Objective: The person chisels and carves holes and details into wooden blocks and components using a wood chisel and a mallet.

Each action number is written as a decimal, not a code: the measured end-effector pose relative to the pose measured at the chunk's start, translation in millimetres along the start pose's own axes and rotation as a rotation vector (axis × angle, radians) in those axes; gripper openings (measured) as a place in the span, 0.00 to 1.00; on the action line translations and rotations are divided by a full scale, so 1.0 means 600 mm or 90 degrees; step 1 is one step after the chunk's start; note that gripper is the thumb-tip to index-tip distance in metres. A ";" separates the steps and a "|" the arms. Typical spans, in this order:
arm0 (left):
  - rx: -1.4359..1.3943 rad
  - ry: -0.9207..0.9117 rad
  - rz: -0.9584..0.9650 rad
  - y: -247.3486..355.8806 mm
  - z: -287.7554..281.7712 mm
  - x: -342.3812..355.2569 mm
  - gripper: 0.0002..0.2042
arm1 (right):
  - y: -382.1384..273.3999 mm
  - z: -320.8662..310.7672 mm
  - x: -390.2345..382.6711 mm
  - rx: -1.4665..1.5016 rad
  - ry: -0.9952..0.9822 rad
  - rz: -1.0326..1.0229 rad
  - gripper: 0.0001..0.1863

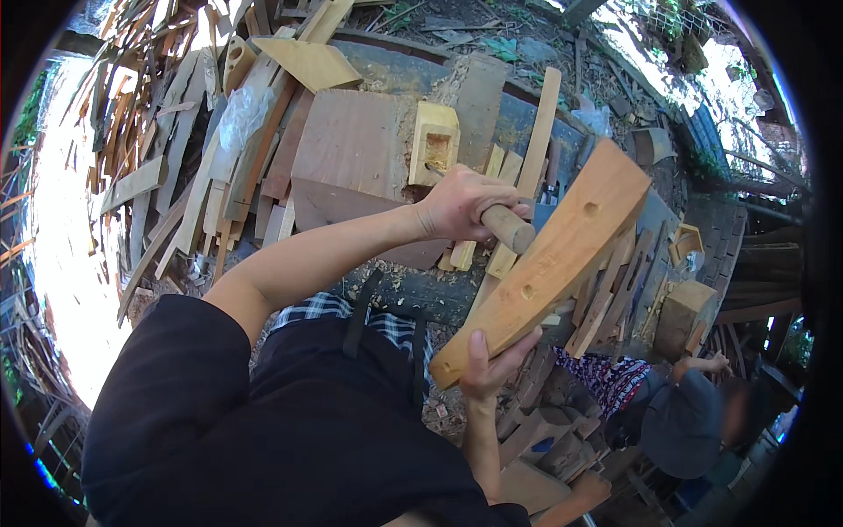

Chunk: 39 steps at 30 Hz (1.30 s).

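My left hand [468, 200] is closed round a round wooden piece [514, 230], perhaps a handle, whose far end is hidden. Just beyond that fist lies a pale wooden block [435, 132] with a square hollow holding shavings. My right hand [494, 363] grips the narrow lower end of a long, tapered, orange-brown board [562, 246], raised at a slant over the bench with several round recesses along its face. Loose narrow strips [544, 97] lie behind the board, and a wide reddish slab [342, 140] lies left of the hollowed block.
A dense pile of scrap boards [176, 167] with a crumpled clear bag [246, 119] fills the left. A squared chunk [685, 312] and offcuts sit at the bench's right. Another person [680, 422] in a dark cap is close by at lower right. More offcuts [549, 465] lie below.
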State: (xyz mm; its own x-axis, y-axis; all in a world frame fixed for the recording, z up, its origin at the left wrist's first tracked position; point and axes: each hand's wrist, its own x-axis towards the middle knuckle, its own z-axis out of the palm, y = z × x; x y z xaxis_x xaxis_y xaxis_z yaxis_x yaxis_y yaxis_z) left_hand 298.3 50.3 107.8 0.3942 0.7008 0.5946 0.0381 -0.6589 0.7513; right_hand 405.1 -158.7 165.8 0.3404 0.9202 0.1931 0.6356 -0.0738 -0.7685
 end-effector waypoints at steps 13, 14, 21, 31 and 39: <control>0.005 -0.043 0.062 0.009 0.005 -0.028 0.14 | 0.024 -0.010 -0.085 0.196 -0.084 -0.041 0.35; 0.004 -0.036 0.063 0.012 0.010 -0.031 0.14 | 0.026 -0.006 -0.088 0.196 -0.084 -0.042 0.35; 0.038 -0.064 0.165 0.003 0.007 -0.038 0.10 | 0.010 -0.001 -0.051 0.143 -0.056 0.098 0.36; -0.045 0.150 -0.069 0.002 -0.015 0.008 0.14 | 0.017 -0.014 -0.047 0.167 0.045 0.150 0.33; -0.406 0.399 -0.377 -0.071 -0.111 0.077 0.14 | 0.034 -0.021 -0.032 0.107 0.002 0.130 0.39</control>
State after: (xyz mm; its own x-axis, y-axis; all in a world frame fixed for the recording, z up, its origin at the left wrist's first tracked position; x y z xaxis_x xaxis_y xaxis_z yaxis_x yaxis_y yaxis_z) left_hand 253.8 129.1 122.3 -0.0777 0.9969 -0.0082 -0.4901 -0.0311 0.8711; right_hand 420.4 -182.6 154.5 0.4529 0.8912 0.0251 0.4286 -0.1930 -0.8826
